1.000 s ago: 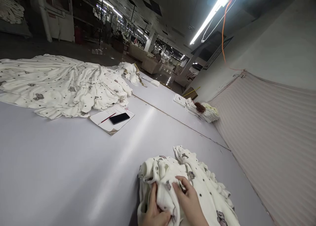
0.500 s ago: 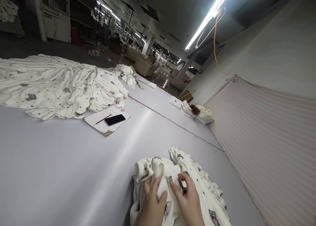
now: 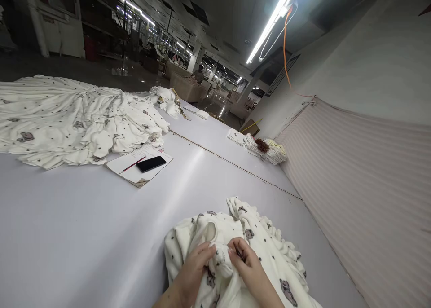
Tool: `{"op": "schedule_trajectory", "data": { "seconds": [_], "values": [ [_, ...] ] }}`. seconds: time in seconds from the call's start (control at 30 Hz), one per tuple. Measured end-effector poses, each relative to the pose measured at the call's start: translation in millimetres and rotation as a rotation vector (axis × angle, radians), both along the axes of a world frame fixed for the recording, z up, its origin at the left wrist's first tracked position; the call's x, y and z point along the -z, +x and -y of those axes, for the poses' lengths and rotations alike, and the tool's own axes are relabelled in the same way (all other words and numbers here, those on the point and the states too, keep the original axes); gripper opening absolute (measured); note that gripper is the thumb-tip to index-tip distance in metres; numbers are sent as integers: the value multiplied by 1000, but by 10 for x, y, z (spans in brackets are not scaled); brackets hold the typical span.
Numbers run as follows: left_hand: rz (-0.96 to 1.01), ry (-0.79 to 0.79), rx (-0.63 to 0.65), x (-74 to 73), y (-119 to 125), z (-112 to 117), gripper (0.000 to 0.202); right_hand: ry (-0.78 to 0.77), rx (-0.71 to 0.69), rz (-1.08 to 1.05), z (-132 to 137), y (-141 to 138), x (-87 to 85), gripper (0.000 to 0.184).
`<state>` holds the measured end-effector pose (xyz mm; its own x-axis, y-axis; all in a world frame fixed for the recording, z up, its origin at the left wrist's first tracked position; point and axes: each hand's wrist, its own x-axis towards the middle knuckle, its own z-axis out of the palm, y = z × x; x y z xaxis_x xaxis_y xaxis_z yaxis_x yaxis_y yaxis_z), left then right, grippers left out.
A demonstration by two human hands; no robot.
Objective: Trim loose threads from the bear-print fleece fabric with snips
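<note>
Near the right edge of the pale table [image 3: 84, 227], beside a striped sheet [image 3: 363, 178], lies a heap of spotted white cloth [image 3: 269, 252], well apart from a phone [image 3: 151, 164] on papers [image 3: 124, 165], its fold [image 3: 222, 257] pinched in the left hand [image 3: 193, 270] and, though partly hidden, seemingly in the right hand [image 3: 247, 266] too.

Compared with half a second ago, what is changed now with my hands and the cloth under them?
Your left hand, which lay with spread fingers on the cloth, now pinches a fold near your right hand. The cloth's left side bulges further left. Your right hand stays at the cloth; phone and pencil lie as before.
</note>
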<state>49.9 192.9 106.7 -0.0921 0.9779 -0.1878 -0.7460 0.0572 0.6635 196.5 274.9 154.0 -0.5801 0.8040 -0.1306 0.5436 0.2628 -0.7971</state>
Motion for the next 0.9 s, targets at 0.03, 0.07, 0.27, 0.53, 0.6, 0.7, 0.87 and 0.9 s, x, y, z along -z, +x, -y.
{"op": "schedule_trajectory", "data": {
  "seconds": [0.03, 0.07, 0.27, 0.53, 0.6, 0.7, 0.87, 0.9],
  "values": [
    [34, -2, 4, -24, 2, 4, 25, 55, 31, 30, 24, 0, -7, 24],
    [52, 0, 2, -39, 13, 7, 25, 125, 59, 70, 59, 0, -22, 22],
    [12, 76, -50, 10, 121, 14, 21, 499, 57, 246, 302, -22, -191, 27],
    [-98, -34, -69, -51, 123, 10, 26, 671, 12, 427, 298, -7, -268, 30],
    [-114, -66, -65, -70, 125, 13, 26, 693, -1, 447, 300, -8, -291, 30],
    [-185, -78, -48, -81, 127, 28, 26, 632, -45, 472, 286, 8, -326, 29],
    [-362, -19, -21, 0, 188, 20, 32, 454, 144, 384, 205, 85, -361, 30],
    [-398, -9, -24, 25, 234, 0, 33, 401, 180, 332, 184, 72, -366, 32]
  ]
}}
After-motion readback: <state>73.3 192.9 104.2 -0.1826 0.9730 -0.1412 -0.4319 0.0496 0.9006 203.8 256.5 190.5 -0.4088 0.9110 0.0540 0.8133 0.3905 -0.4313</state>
